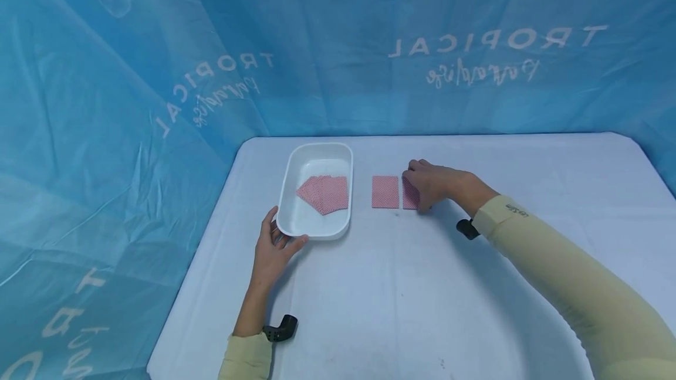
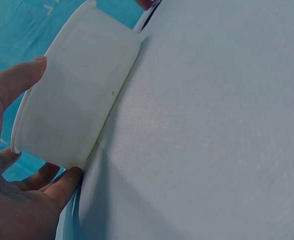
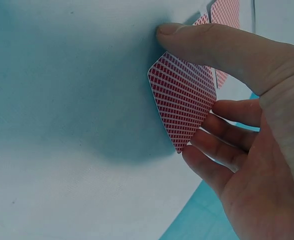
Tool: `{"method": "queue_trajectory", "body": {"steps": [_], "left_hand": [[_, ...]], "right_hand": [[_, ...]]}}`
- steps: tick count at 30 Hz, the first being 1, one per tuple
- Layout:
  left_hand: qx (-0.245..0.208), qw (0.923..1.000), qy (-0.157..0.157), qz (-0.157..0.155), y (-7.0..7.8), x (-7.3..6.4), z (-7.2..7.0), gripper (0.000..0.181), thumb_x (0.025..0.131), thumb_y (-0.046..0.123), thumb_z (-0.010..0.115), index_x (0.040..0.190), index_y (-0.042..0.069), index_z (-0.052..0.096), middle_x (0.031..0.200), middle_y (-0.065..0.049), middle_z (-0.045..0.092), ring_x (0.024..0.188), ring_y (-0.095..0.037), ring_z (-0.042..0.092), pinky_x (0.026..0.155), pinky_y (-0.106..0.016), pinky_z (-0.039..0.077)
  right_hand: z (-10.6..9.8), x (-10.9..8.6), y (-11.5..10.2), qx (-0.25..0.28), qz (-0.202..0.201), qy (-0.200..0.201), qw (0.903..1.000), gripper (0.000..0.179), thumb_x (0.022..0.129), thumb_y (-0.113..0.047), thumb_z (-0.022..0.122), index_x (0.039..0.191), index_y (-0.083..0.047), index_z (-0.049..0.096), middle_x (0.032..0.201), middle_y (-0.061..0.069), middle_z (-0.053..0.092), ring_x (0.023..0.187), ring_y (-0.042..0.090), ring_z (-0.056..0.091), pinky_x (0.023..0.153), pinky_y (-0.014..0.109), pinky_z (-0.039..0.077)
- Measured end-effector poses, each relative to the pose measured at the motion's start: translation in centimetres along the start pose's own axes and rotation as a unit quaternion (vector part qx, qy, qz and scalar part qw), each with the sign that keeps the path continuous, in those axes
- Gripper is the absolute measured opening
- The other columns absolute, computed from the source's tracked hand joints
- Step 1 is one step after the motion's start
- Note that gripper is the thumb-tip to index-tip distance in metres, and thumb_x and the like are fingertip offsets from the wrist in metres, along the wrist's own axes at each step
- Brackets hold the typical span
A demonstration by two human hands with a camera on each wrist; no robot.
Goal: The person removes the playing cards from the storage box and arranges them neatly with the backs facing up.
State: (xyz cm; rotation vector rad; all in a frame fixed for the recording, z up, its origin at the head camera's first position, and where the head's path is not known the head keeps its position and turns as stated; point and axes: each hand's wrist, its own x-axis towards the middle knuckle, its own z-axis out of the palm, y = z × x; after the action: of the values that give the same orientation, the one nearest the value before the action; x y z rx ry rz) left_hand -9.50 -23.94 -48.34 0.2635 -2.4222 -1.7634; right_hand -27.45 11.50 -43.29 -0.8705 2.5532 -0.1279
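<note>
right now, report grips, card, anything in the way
Left grip on white tub's near-left corner. Right grip holding red-patterned card. Second card lies between it and tub.

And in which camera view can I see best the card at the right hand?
The right wrist view: the card is large there, its red pattern clear, though the right hand covers part. The head view shows it small and partly hidden. In the left wrist view I cannot make it out.

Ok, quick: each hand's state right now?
Left hand: holding the white tray at its near left corner.
Right hand: holding a red-backed playing card between thumb and fingers.
</note>
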Motion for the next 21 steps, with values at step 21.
{"method": "queue_trajectory", "body": {"steps": [21], "left_hand": [[-0.018,0.9998,-0.007,0.010,0.0,0.0,-0.2,0.096,0.075,0.026,0.085,0.151,0.021,0.026,0.140,-0.015,0.043,0.125,-0.031,0.048,0.097,-0.036,0.046]], "right_hand": [[-1.2,0.2,-0.3,0.018,-0.006,0.009,0.9998,0.093,0.069,-0.034,0.085,0.144,-0.004,0.039,0.136,0.012,0.040,0.122,0.029,0.037,0.096,0.048,0.046]]}}
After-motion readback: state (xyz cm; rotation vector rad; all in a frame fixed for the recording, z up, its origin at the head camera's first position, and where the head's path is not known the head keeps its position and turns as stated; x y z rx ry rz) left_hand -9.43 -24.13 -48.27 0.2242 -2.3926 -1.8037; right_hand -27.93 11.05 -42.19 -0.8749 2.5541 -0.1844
